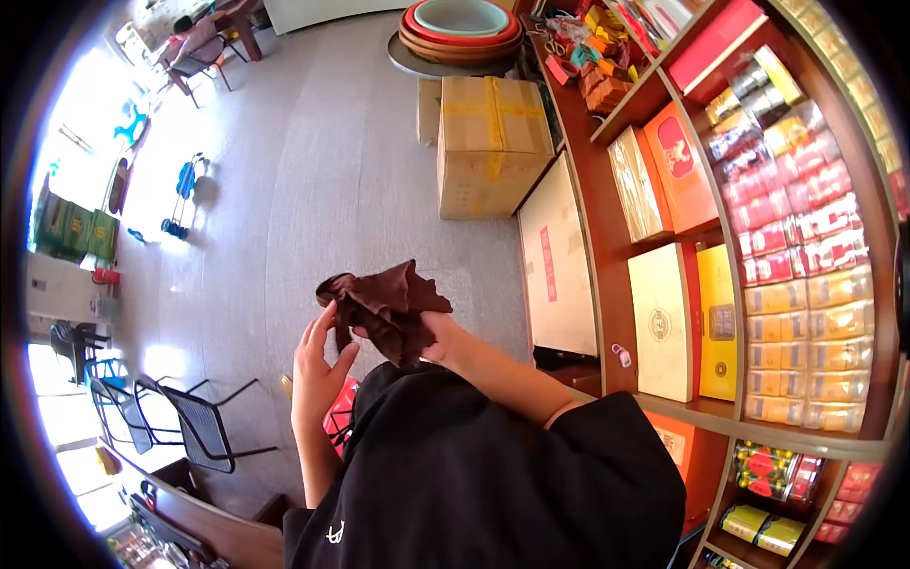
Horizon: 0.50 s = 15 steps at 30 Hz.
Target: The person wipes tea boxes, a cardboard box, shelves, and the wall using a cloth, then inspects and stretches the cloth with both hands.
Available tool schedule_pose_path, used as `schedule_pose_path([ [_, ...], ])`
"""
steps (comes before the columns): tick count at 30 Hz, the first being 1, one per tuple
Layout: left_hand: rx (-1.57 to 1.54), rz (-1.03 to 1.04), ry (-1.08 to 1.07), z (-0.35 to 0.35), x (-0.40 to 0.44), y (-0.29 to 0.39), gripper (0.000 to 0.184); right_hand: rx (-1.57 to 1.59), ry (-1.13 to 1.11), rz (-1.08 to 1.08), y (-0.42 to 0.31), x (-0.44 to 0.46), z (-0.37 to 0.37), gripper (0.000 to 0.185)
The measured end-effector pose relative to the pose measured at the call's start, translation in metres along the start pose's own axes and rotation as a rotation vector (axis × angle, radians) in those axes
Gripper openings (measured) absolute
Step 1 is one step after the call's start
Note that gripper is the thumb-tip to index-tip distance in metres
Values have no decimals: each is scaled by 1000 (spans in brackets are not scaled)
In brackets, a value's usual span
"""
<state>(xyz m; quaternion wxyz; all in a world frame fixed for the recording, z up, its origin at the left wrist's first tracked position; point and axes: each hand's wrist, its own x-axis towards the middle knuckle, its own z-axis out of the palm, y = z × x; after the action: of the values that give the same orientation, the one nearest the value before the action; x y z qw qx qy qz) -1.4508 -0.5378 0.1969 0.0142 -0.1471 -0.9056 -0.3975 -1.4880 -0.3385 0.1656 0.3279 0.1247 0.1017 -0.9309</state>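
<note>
A crumpled dark brown cloth [389,303] is held up in front of the black shirt. My right hand [435,334] reaches in from the right and grips the cloth, with its fingers mostly hidden in the folds. Beside the cloth's left edge is my left hand [318,358], fingers stretched and thumb apart, its fingertips against the fabric. Nothing else shows in either hand.
Shelves [614,284] with boxes and packets line the right side. A taped cardboard box [493,142] stands ahead, near stacked basins [460,38]. Black chairs [201,431] are at the lower left. A seated person [196,40] is far off at the upper left.
</note>
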Motion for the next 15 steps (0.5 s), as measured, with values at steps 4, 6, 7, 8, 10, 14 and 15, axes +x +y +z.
schedule_pose_path([
  [4,-89,-8,44,1,89,-41,78,-150,-174,-16,-54,75,10,42],
  [6,-230,-62,-15,10,136,-54,82,-144,-213,-2,-87,111,-5,46],
  [7,-256,-117,-53,18,158,-67,85,-245,-239,-71,-106,123,-10,54],
  [8,-214,-44,-46,23,184,-81,81,-185,-175,-99,-121,141,-18,63],
  [10,-273,-147,-81,21,237,-86,57,-135,-121,-119,-156,172,-25,72],
  [14,-141,15,5,17,345,-124,27,-68,-78,9,-243,240,-22,88],
  [15,-176,-7,16,10,373,-119,19,-109,-61,29,-265,254,-6,88],
])
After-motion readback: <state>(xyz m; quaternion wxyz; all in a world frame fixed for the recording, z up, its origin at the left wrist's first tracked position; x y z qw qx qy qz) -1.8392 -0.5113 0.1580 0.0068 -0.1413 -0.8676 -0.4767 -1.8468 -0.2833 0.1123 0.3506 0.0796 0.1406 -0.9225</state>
